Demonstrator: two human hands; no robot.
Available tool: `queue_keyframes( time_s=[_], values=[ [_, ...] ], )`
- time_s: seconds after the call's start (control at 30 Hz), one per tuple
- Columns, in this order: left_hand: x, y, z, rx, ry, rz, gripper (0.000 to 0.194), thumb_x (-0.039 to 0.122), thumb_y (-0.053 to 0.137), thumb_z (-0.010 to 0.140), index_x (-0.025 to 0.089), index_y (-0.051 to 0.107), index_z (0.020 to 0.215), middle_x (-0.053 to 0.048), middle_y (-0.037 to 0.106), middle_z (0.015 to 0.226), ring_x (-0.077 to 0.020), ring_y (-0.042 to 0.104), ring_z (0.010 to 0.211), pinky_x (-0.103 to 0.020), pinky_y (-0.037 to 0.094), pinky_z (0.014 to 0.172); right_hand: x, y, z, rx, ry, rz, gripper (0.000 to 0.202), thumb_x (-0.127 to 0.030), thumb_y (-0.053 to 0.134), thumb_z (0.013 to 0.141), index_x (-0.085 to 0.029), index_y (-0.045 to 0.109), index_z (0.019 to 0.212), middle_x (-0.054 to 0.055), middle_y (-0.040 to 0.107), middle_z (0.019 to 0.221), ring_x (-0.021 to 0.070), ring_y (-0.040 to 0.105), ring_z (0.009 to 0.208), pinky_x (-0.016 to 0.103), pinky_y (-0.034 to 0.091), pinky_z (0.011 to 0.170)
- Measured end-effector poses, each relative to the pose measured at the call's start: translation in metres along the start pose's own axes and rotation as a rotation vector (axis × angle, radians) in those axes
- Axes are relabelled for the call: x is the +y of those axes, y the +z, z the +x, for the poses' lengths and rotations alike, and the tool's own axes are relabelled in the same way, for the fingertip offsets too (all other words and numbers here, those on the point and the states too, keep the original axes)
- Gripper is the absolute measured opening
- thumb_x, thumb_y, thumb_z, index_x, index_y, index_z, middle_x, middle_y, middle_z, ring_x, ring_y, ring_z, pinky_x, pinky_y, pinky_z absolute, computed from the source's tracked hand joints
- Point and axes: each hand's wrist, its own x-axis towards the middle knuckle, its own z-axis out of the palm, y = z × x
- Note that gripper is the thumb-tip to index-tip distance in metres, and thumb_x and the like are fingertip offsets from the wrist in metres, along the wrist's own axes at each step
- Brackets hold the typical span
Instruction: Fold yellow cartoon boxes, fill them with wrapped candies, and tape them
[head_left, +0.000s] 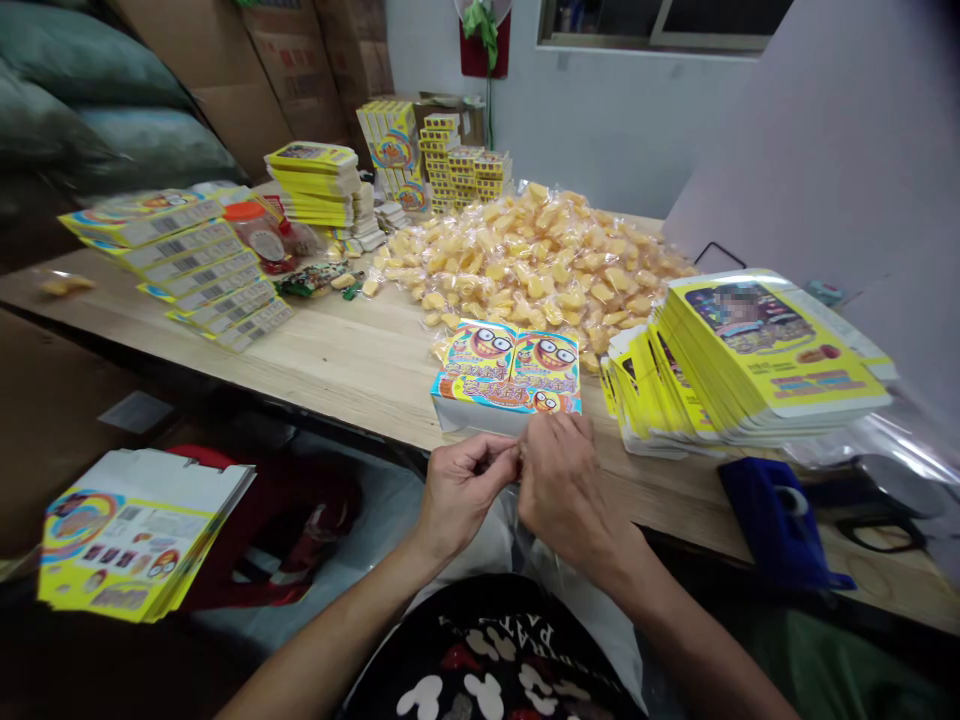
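Note:
My left hand [466,492] and my right hand [561,478] meet at the table's front edge, fingers pinched together. What is between the fingertips is hidden; a faint clear, filmy patch shows just below them. Right behind the hands stands an open-fronted yellow and blue display box [480,412] with cartoon faces in glasses on its top. Part of its front right corner is covered by my right hand. Beyond the box lies a big heap of yellow pieces in clear wrappers [525,265].
To the right are a stack of yellow printed cards [780,350], a blue tape dispenser [776,520] and black-handled scissors [881,533]. Stacked boxes [202,270] and an orange-lidded jar [262,240] stand left. Flat printed cartons [127,540] rest on a red stool [300,530].

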Motion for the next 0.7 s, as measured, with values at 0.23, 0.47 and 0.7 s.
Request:
queue_keyframes(
  time_s=[0.23,0.47,0.7],
  values=[
    [0.011,-0.002,-0.005,0.055,0.019,-0.025,0.017,0.034,0.072,0.088,0.018,0.08,0.087,-0.004,0.077,0.079,-0.0164,0.068,0.07,-0.024,0.054,0.067,0.01,-0.001,0.002,0.13,0.134,0.066,0.016,-0.008,0.041,0.086,-0.023,0.045,0.085,0.007,0.057,0.082,0.0241,0.053,0.082,0.039,0.038,0.076],
    [0.01,-0.013,0.001,0.13,-0.047,-0.209,0.02,0.036,0.072,0.089,0.016,0.074,0.09,-0.004,0.075,0.076,-0.014,0.068,0.067,-0.023,0.053,0.064,0.039,-0.015,0.007,0.169,0.409,0.753,0.011,-0.028,0.044,0.096,-0.024,0.048,0.087,0.006,0.064,0.089,0.0195,0.054,0.074,0.035,0.043,0.069],
    [0.009,-0.051,0.018,0.318,0.139,-0.062,0.013,0.03,0.07,0.09,0.017,0.072,0.092,-0.003,0.073,0.082,-0.0122,0.064,0.075,-0.021,0.049,0.072,0.085,-0.058,-0.057,0.267,0.685,1.229,0.02,-0.038,0.069,0.085,-0.025,0.055,0.08,-0.003,0.045,0.068,0.0117,0.041,0.055,0.029,0.034,0.051]
  ],
)
